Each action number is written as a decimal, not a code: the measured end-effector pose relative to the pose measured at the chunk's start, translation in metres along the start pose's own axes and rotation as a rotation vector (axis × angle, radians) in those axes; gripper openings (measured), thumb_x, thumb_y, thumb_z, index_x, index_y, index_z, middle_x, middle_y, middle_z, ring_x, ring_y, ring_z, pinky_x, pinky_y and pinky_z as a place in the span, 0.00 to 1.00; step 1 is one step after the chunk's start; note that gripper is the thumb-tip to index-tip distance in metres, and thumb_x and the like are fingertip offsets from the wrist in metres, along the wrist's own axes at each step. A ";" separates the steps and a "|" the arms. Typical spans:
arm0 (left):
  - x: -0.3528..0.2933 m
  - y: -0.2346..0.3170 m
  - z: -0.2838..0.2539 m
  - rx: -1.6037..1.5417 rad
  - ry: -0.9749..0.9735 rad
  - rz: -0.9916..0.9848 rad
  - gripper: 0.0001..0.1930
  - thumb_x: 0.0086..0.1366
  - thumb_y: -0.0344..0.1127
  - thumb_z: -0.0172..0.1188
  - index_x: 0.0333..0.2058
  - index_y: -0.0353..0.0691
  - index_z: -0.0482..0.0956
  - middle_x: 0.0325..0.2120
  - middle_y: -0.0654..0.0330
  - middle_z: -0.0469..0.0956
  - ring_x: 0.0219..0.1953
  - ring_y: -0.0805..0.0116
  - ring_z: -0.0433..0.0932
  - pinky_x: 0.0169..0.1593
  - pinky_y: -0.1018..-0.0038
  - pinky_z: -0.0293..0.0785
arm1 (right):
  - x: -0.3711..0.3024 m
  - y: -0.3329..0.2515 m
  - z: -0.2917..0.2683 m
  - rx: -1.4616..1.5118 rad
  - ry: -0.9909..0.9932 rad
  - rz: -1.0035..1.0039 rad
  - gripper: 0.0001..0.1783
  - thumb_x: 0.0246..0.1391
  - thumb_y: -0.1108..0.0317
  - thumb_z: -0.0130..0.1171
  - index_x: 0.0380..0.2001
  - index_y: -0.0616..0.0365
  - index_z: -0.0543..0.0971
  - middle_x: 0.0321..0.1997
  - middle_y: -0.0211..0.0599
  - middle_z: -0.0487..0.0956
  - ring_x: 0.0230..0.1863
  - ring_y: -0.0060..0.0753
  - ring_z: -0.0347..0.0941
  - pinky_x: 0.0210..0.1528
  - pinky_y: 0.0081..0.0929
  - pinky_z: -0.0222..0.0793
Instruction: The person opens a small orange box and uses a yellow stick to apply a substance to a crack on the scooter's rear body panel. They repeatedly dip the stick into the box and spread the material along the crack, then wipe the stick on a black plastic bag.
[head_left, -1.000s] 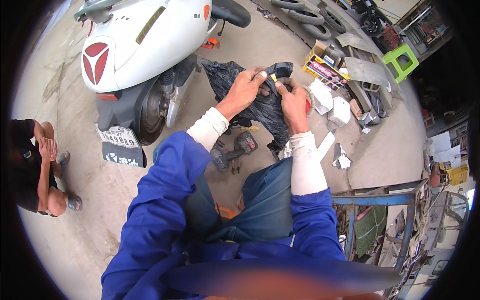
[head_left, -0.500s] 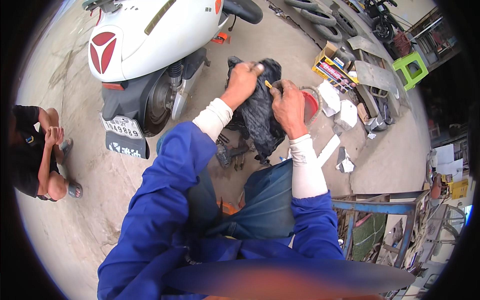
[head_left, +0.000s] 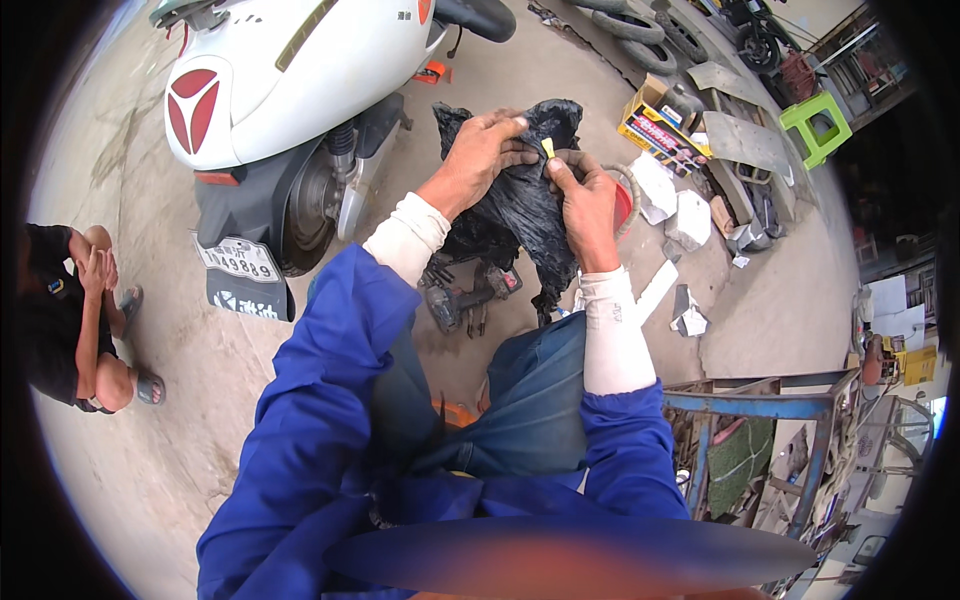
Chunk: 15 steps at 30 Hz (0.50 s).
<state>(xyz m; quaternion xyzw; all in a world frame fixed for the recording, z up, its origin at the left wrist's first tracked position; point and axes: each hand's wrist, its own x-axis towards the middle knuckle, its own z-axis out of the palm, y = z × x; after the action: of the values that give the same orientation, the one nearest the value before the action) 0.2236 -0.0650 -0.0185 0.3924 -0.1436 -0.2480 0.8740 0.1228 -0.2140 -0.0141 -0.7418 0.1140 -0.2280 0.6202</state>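
Note:
A crumpled black plastic bag [head_left: 520, 210] hangs between my hands, over the floor in front of my knees. My left hand [head_left: 485, 160] is closed on its upper part, fingers pointing right. With thumb and fingers pressed together, my right hand [head_left: 588, 205] pinches a small yellow piece [head_left: 548, 147] whose pale tip sticks up; its exact kind is too small to tell. Black plastic lies behind and under the right fingers. Below the bag, a cordless power tool [head_left: 455, 305] rests on the floor, partly covered by it.
A white scooter [head_left: 300, 90] stands at the left, and a person in black [head_left: 70, 310] squats beyond it. On the right are a red bucket [head_left: 622, 205], a yellow box [head_left: 665, 130], white packing pieces [head_left: 688, 222], a green stool [head_left: 815, 130] and a blue metal frame [head_left: 760, 405]. Old tires [head_left: 640, 45] lie far off.
The bag has spread wider between my hands, baring more of the power tool. My left hand's fingers have opened out over it, and the yellow piece has shifted slightly right and up.

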 end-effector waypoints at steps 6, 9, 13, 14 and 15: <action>0.000 0.000 -0.013 0.142 -0.101 0.045 0.13 0.76 0.34 0.64 0.51 0.28 0.81 0.46 0.56 0.83 0.43 0.66 0.84 0.50 0.68 0.84 | 0.002 -0.003 0.001 0.028 -0.003 0.025 0.09 0.65 0.71 0.67 0.44 0.67 0.85 0.32 0.28 0.84 0.31 0.17 0.73 0.35 0.21 0.70; -0.002 -0.001 -0.011 0.284 -0.116 0.087 0.11 0.74 0.32 0.66 0.48 0.29 0.84 0.42 0.57 0.85 0.39 0.71 0.83 0.46 0.72 0.83 | 0.001 -0.010 0.004 -0.032 -0.004 0.047 0.09 0.65 0.71 0.68 0.43 0.67 0.85 0.32 0.28 0.84 0.30 0.17 0.72 0.35 0.20 0.69; -0.003 0.001 -0.011 0.710 -0.073 0.168 0.09 0.72 0.30 0.66 0.44 0.28 0.85 0.34 0.61 0.85 0.32 0.75 0.80 0.40 0.76 0.79 | 0.004 -0.003 0.002 -0.062 -0.035 0.000 0.09 0.64 0.72 0.68 0.41 0.68 0.85 0.32 0.28 0.84 0.30 0.19 0.73 0.35 0.24 0.71; -0.004 0.001 -0.010 0.760 -0.051 0.174 0.09 0.71 0.30 0.66 0.43 0.29 0.85 0.32 0.61 0.85 0.31 0.75 0.80 0.40 0.75 0.78 | 0.005 -0.001 0.002 -0.096 -0.042 -0.023 0.09 0.63 0.72 0.68 0.41 0.68 0.85 0.32 0.29 0.84 0.30 0.20 0.73 0.36 0.25 0.72; -0.004 0.001 -0.009 0.810 -0.029 0.179 0.08 0.71 0.30 0.66 0.42 0.29 0.85 0.31 0.61 0.84 0.31 0.75 0.79 0.39 0.75 0.77 | 0.004 0.001 0.002 -0.130 -0.049 -0.046 0.08 0.63 0.72 0.68 0.41 0.68 0.85 0.32 0.29 0.85 0.30 0.20 0.73 0.36 0.27 0.72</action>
<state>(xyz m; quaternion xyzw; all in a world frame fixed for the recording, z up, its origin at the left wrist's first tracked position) 0.2242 -0.0570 -0.0237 0.6871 -0.2756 -0.1000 0.6648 0.1276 -0.2148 -0.0140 -0.7883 0.0964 -0.2160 0.5680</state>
